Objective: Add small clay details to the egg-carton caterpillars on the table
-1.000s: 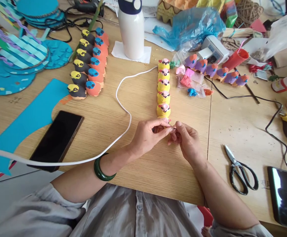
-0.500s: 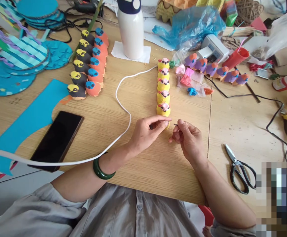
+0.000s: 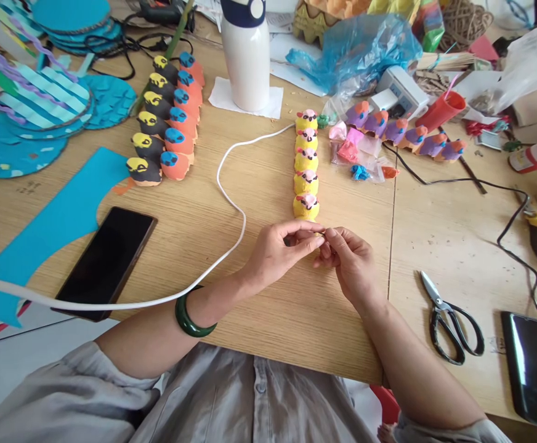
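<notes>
My left hand (image 3: 284,249) lies just below the near end of a row of yellow egg-carton cups (image 3: 306,182) with pink tops and small dark markings. Its thumb and fingers are pinched together, and what lies between them is too small and hidden to name. My right hand (image 3: 354,261) is closed too, thumb against index finger, on a small dark piece (image 3: 324,232) that barely shows. The fingertips of both hands meet. A part of the yellow row's near end is hidden behind my left fingers.
Black-and-yellow cups (image 3: 153,125) and orange-and-blue cups (image 3: 176,140) stand left of a white cable (image 3: 231,203). Also about are a white bottle (image 3: 245,67), a phone (image 3: 106,261), purple cups (image 3: 395,130), bagged clay (image 3: 349,149), scissors (image 3: 448,326) and another phone (image 3: 534,369).
My left hand has shifted slightly right. The gap between the two hands has closed, and their fingertips now meet around the small dark piece.
</notes>
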`<action>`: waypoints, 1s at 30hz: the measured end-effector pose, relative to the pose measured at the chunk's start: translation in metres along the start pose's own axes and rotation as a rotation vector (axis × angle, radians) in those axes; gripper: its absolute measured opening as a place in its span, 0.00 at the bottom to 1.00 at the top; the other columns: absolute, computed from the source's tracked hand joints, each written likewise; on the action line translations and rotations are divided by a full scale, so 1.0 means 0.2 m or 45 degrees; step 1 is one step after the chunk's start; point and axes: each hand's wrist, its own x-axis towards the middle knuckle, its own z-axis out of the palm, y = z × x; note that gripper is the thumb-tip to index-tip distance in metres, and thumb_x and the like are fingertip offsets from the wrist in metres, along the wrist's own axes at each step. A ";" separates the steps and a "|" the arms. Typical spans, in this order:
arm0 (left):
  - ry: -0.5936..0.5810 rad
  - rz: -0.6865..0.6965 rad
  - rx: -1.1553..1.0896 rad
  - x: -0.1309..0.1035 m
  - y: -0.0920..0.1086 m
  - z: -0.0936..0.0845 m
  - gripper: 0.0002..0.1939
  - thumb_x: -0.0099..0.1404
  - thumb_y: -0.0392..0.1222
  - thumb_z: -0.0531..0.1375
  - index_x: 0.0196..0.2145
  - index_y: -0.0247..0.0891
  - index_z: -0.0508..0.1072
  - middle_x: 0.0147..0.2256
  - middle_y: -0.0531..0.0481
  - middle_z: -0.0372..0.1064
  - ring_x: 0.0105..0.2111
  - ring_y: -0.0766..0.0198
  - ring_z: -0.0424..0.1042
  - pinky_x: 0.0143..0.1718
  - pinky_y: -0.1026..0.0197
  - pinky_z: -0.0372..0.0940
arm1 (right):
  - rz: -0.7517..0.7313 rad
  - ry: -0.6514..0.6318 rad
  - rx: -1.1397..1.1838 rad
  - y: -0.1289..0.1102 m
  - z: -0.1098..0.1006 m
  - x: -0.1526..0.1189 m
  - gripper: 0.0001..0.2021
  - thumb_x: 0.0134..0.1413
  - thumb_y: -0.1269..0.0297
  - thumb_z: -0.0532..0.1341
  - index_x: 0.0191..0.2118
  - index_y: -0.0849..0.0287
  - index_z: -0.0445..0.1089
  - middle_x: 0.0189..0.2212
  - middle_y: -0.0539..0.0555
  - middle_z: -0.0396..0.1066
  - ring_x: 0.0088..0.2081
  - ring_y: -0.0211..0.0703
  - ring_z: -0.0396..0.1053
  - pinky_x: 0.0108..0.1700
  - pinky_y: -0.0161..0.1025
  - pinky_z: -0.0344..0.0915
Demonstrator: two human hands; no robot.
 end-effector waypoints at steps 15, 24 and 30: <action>0.147 0.061 0.123 0.00 0.01 -0.01 0.11 0.65 0.46 0.67 0.38 0.36 0.84 0.34 0.49 0.82 0.32 0.65 0.74 0.33 0.65 0.66 | -0.125 0.022 0.025 -0.01 0.00 0.00 0.14 0.58 0.52 0.69 0.31 0.57 0.75 0.28 0.47 0.70 0.24 0.34 0.69 0.29 0.35 0.73; 0.123 0.065 0.108 0.00 0.00 -0.02 0.11 0.65 0.47 0.67 0.38 0.37 0.84 0.33 0.48 0.82 0.32 0.65 0.75 0.34 0.65 0.66 | -0.062 -0.056 -0.056 0.00 0.00 -0.01 0.12 0.54 0.54 0.73 0.32 0.57 0.76 0.26 0.47 0.72 0.23 0.32 0.70 0.29 0.34 0.73; 0.093 0.065 0.103 0.00 0.01 -0.02 0.11 0.66 0.47 0.66 0.38 0.38 0.85 0.30 0.50 0.80 0.29 0.67 0.72 0.31 0.66 0.65 | -0.011 -0.079 0.013 -0.02 0.01 0.00 0.16 0.51 0.50 0.74 0.30 0.58 0.76 0.25 0.47 0.73 0.22 0.33 0.69 0.27 0.34 0.73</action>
